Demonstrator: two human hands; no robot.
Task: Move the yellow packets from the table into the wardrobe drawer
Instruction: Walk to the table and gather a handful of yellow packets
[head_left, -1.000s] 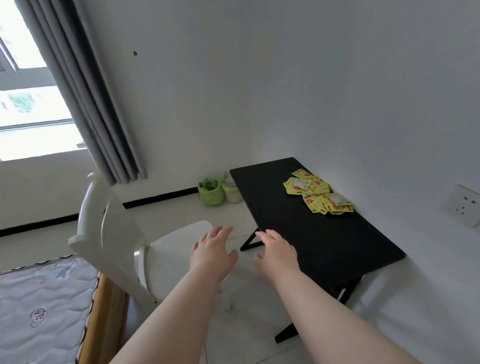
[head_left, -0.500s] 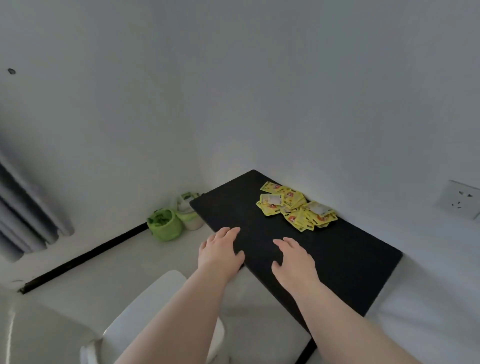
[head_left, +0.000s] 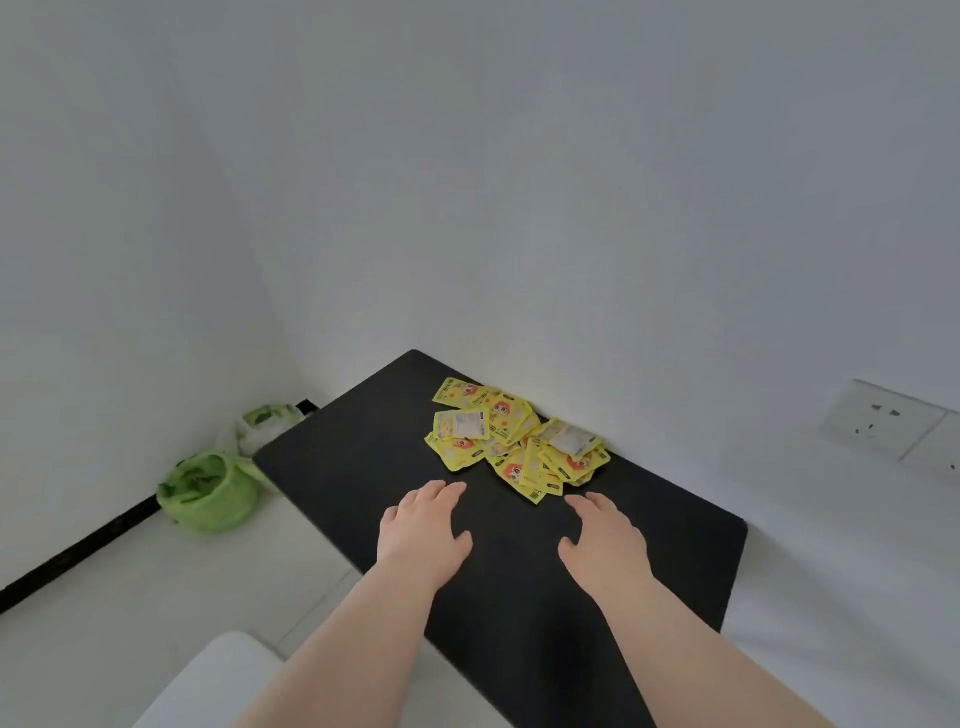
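Several yellow packets (head_left: 511, 439) with cartoon prints lie in a loose heap on the black table (head_left: 343, 457), close to the wall. My left hand (head_left: 423, 527) hovers over the table just short of the heap, palm down, fingers spread, holding nothing. My right hand (head_left: 602, 538) is beside it to the right, also palm down and open, its fingertips a short way from the nearest packet. No wardrobe or drawer is in view.
A green bag (head_left: 210, 493) and a white and green bag (head_left: 265, 423) sit on the floor in the corner left of the table. A wall socket (head_left: 893, 426) is at the right. The white chair seat (head_left: 208, 680) shows at the bottom left.
The view has swung right and closer to the table; the curtain, window and bed have left the frame. Both hands have moved forward over the table towards the packets.
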